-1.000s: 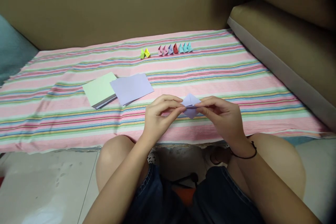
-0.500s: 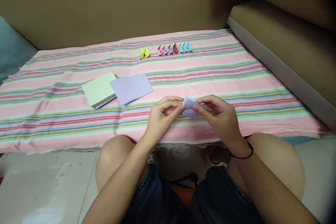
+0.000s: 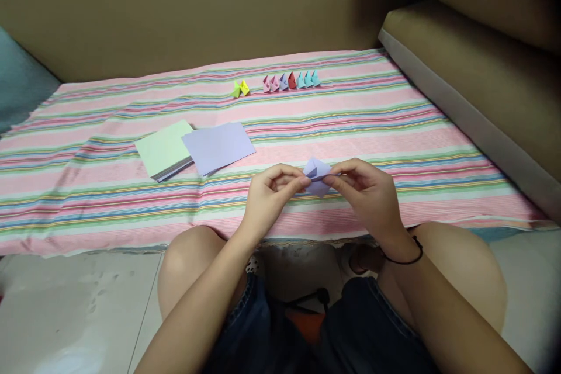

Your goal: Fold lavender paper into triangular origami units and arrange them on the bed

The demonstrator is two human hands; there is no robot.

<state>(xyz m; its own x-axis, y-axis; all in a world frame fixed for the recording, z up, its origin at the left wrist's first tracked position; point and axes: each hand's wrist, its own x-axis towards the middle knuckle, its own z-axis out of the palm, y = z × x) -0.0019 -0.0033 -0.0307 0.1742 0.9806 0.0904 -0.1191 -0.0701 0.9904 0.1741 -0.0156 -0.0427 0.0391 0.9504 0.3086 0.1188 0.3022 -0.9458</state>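
A small folded lilac paper piece (image 3: 317, 176) is held just above the striped cloth (image 3: 394, 128), between both hands. My left hand (image 3: 268, 197) pinches its left side with thumb and fingers closed. My right hand (image 3: 367, 193), a black band at its wrist, pinches the right side the same way. The piece has a pointed top and a pointed bottom; its middle is partly hidden by my fingertips.
A stack of paper sheets topped by a pale green sheet (image 3: 163, 148) and a lilac sheet (image 3: 218, 146) lies to the left. A row of several small folded pieces (image 3: 280, 83) in yellow, pink, lilac, red and blue stands at the far side. Brown cushions (image 3: 473, 64) border the right.
The lilac piece was turned and reshaped between my fingers, flatter half a second ago, pointed upward again now. Both hands stayed in nearly the same place.
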